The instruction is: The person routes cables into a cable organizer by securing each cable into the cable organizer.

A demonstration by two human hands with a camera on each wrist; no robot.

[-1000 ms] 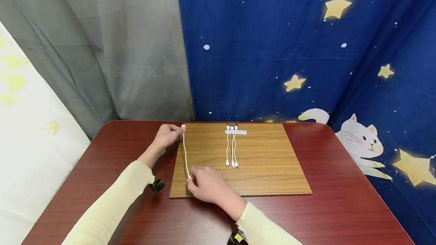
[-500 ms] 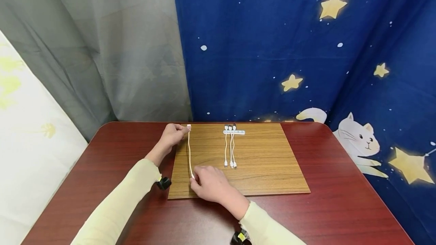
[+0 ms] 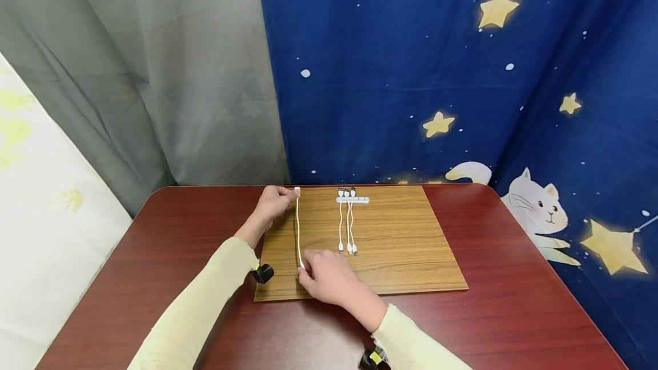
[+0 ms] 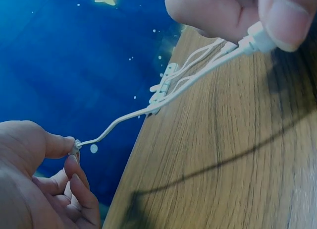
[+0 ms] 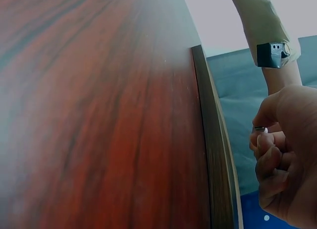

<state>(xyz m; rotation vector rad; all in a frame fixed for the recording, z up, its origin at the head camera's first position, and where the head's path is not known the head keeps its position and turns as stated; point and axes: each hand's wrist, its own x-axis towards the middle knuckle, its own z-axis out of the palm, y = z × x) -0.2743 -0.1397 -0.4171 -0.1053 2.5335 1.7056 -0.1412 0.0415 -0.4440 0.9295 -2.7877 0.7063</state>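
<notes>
A short white USB cable (image 3: 298, 226) stretches between both hands over the left part of a wood-grain board (image 3: 406, 238). My left hand (image 3: 272, 205) pinches its far plug between thumb and finger. At the near end, my right hand (image 3: 331, 280) grips the other connector, mostly covered by the fingers. In the left wrist view the cable (image 4: 198, 78) hangs above the board and casts a shadow on it. Right of the hands, three similar white cables (image 3: 340, 224) lie side by side, their upper ends at a pale slotted cable holder (image 3: 364, 200).
The board lies on a dark red table (image 3: 509, 256), its far edge close to the table's far edge. Behind hang a grey curtain (image 3: 205, 73) and a blue curtain (image 3: 370, 61) with stars. Each wrist carries a small black camera (image 3: 263, 273).
Both hands have moved right together with the stretched cable, from the board's left edge further over the board. The three cables and the holder stay in place; the head view has shifted slightly.
</notes>
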